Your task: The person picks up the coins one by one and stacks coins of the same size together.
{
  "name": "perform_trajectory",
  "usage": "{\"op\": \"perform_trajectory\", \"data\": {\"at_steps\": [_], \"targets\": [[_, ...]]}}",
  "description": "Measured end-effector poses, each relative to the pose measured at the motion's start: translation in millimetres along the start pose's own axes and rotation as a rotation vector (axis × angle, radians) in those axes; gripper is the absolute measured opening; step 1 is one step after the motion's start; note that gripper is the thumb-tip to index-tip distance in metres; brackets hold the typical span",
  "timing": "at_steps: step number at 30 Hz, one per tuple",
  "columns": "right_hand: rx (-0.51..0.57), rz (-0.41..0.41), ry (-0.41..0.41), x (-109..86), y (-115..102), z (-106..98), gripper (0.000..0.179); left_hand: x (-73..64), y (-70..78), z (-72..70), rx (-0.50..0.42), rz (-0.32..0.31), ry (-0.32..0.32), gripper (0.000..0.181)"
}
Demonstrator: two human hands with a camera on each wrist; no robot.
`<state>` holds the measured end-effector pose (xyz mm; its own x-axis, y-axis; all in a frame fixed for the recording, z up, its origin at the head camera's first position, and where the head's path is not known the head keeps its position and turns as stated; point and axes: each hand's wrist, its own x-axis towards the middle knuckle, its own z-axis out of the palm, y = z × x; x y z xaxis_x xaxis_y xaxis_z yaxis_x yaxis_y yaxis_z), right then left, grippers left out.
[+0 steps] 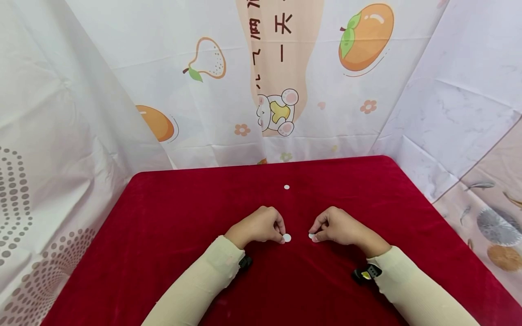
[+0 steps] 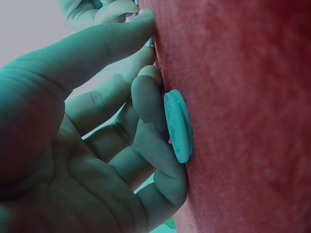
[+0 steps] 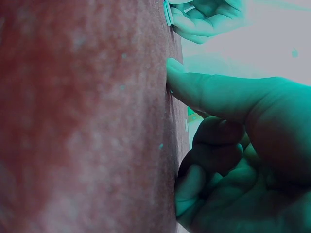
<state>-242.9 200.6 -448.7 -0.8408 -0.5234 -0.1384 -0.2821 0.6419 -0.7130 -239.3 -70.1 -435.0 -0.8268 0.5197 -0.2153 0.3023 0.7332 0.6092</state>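
Observation:
In the head view my left hand (image 1: 263, 225) is low over the red cloth, thumb and index fingertip at the edge of a small white disc (image 1: 287, 237). Facing it, my right hand (image 1: 340, 227) pinches another white disc (image 1: 311, 235) between thumb and index finger. The left wrist view shows a rimmed disc (image 2: 178, 126) with a faint raised pattern beside the curled fingers (image 2: 160, 160) of the left hand. From the right wrist, the right thumb (image 3: 204, 90) reaches to the cloth, and a disc (image 3: 168, 13) shows at the left hand's fingertips.
One more white disc (image 1: 287, 187) lies farther back on the red cloth (image 1: 195, 199) covering the table. Behind the table's far edge hangs a white curtain (image 1: 163, 27) printed with fruit, and more curtains close in both sides.

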Motion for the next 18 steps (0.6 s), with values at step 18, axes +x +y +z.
{"op": "perform_trajectory", "data": {"at_steps": [18], "targets": [[0.013,0.004,-0.002,-0.4,-0.4,-0.6,0.010,-0.1,0.0,-0.6,0.000,0.011,-0.001,0.018]]}}
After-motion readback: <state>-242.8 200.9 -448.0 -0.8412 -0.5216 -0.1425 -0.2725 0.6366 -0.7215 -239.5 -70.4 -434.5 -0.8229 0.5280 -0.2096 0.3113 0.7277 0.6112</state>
